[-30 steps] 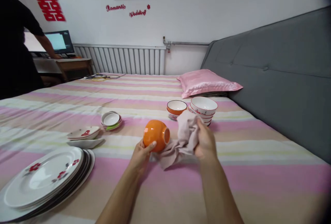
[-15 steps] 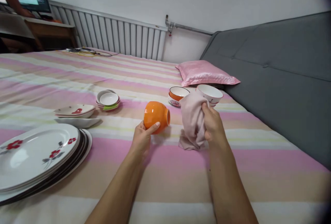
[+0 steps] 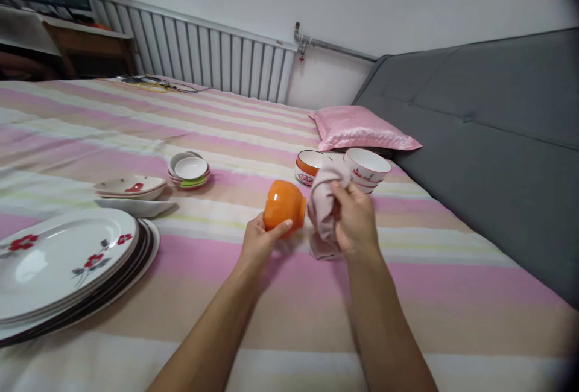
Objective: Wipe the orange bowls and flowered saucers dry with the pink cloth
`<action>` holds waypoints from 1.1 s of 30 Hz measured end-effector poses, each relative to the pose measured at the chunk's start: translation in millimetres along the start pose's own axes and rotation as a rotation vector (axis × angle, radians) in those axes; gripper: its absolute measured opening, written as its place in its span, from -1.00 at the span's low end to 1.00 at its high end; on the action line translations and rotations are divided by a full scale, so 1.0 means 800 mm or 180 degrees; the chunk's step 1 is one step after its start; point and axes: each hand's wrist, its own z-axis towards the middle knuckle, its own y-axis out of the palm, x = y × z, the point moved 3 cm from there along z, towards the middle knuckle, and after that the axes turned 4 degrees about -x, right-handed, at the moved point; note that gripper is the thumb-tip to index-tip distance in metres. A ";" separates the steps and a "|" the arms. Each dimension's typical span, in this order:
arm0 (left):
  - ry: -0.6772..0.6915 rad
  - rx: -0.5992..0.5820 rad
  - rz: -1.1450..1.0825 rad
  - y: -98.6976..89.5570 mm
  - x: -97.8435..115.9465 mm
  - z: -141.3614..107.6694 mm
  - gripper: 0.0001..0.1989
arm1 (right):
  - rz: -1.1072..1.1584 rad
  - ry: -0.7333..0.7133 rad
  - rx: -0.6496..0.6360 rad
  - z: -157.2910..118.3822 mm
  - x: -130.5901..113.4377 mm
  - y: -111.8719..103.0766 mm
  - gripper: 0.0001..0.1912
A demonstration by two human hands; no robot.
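An orange bowl, tipped on its side with its foot to the right, is gripped by my left hand, thumb along its outside. Bunched in my right hand is a pale pink cloth, its loose end hanging down near the bedsheet. The cloth is right beside the bowl's foot; whether they touch I cannot tell. Behind the cloth stand a stack of orange and white bowls and a stack of white bowls, partly covered by my right hand and the cloth.
At the left lie stacked flowered plates, oblong dishes and small round dishes on the striped bedsheet. Farther back are a pink pillow, cables and a radiator. A grey headboard borders the right.
My right hand has brought the cloth leftward, close to the bowl's foot. My left hand has shifted slightly right with the orange bowl. A person's arm at the upper left has moved.
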 end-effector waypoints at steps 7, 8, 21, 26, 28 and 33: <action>-0.0064 -0.0134 -0.0164 0.007 0.000 -0.004 -0.64 | -0.0785 0.0185 -0.0729 -0.025 0.010 0.032 -0.54; -0.0075 -0.0103 -0.0147 0.005 -0.001 -0.004 -0.63 | -0.0678 0.0280 -0.0567 -0.017 0.010 0.021 -0.52; -0.0073 0.0150 -0.0034 -0.004 -0.004 0.000 -0.66 | 0.0434 0.0218 0.0667 0.022 0.010 -0.028 -0.74; -0.0135 0.0004 -0.0141 0.001 -0.006 -0.001 -0.65 | -0.0129 0.0112 -0.0845 -0.017 0.015 0.032 -0.68; -0.0113 -0.0021 -0.0219 0.003 -0.005 -0.002 -0.70 | -0.0644 -0.0056 -0.1373 -0.030 0.016 0.045 -0.69; 0.0087 0.0133 -0.0371 0.005 0.000 -0.001 -0.78 | -0.2275 -0.1009 -0.2059 -0.050 0.004 0.059 -0.69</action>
